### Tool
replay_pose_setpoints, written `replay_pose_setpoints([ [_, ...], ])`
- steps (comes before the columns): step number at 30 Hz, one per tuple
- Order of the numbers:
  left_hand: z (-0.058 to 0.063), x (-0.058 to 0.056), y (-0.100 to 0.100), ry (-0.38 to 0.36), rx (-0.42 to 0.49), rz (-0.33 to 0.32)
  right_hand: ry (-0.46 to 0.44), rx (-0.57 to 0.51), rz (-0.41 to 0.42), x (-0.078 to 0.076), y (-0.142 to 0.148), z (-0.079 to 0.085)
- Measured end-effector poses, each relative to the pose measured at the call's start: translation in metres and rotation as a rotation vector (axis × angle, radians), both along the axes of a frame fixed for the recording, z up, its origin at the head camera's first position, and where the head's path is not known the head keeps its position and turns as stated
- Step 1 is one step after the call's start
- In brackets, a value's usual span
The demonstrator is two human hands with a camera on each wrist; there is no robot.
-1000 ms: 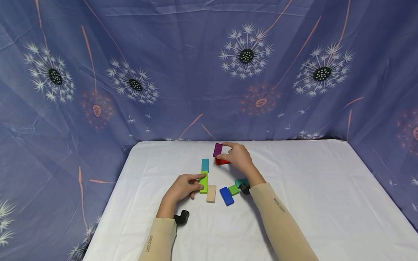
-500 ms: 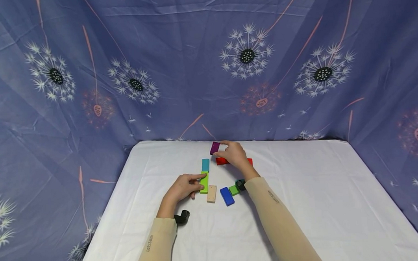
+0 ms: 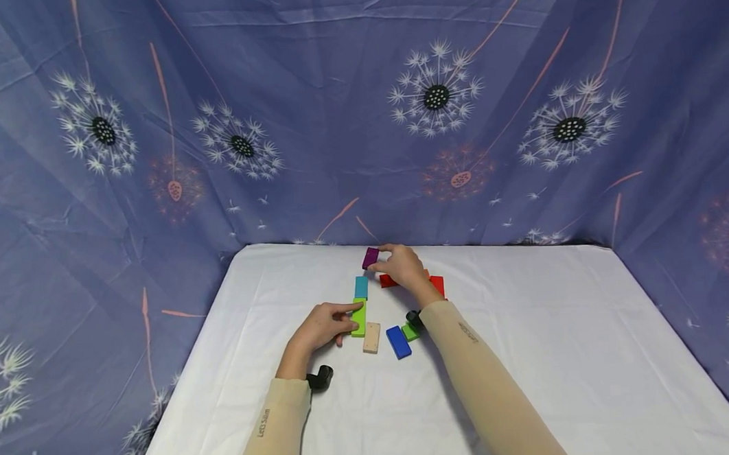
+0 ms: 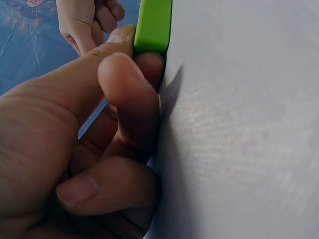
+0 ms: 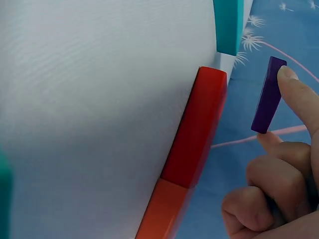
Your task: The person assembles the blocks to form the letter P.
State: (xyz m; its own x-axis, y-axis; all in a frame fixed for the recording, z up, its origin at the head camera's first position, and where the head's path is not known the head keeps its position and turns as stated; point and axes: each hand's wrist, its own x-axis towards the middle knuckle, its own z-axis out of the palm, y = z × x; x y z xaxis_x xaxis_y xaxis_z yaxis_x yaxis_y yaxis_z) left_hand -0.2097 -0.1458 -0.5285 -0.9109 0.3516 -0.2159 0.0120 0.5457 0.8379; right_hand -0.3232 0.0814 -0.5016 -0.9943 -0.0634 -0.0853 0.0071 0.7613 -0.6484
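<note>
Head view, purple block: the purple block is near the table's far edge, with the curtain close behind.
Head view, right hand: the right hand grasps that block between thumb and index finger.
Head view, left hand: the left hand pinches the lime block, index finger toward the far end, thumb nearer the close end.
Head view, turquoise block: the turquoise block meets the lime block's far end; a gap separates it from the purple one.
Head view, near blocks: the wooden block is just beside the lime block; cloth shows between it and the blue block, which has a green block alongside.
Head view, room: white cloth spreads widely from the right sleeve to the table's right edge, less widely beyond the left hand.
Left wrist view, lime block: its end sits in the fingers, low against the cloth; the other fingers are curled.
Right wrist view, red block: the red block and orange block touch end to end; the purple block is held apart from both, tilted.
</note>
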Motion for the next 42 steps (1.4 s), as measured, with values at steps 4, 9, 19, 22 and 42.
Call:
replay_pose_setpoints([
  [4, 0.0, 0.0, 0.0, -0.002, 0.005, -0.005, -0.016, 0.022, 0.004, -0.004, -0.004, -0.003],
  [9, 0.001, 0.0, 0.0, -0.002, 0.01, 0.0, -0.019, 0.065, 0.02, -0.007, -0.01, -0.007],
  [19, 0.001, 0.0, -0.001, -0.002, 0.004, 0.002, -0.007, 0.083, 0.033, -0.005, -0.016, -0.008],
  [22, 0.002, 0.0, -0.001, -0.002, 0.001, 0.004, -0.01, 0.092, 0.031, -0.004, -0.018, -0.009],
  [42, 0.002, 0.002, 0.001, 0.015, -0.02, 0.007, 0.0, 0.213, 0.063, -0.005, -0.021, -0.011],
])
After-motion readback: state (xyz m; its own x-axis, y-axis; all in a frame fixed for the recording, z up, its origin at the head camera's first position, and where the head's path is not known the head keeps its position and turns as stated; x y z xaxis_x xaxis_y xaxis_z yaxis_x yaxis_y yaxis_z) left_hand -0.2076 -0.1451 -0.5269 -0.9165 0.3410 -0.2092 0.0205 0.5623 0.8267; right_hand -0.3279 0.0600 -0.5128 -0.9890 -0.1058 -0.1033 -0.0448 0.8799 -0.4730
